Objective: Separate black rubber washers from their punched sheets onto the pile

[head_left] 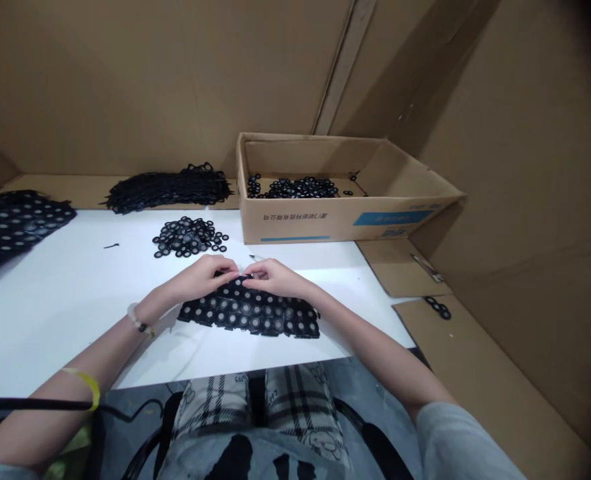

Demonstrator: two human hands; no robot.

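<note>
A black sheet with rows of pale-centred round parts (255, 310) lies on the white tabletop (185, 360) in front of me. At its far edge my left hand (211, 273) is closed, thumb and fingers pinching the sheet's upper left part. Close beside it my right hand (270, 277) is closed too, its fingertips pinching the same edge. The two sets of fingertips almost meet, and whatever small piece may be between them is hidden. Just beyond the hands is a loose pile of small black rings (189, 237). A pen-like tool (256, 257) lies partly behind my right hand.
An open cardboard box (300, 220) holding more black rings stands at the back. Left of it lies a stack of black sheets (168, 190), and another dotted sheet pile (15, 227) is at far left. Metal tweezers (427, 268) and a few joined rings (438, 307) lie right.
</note>
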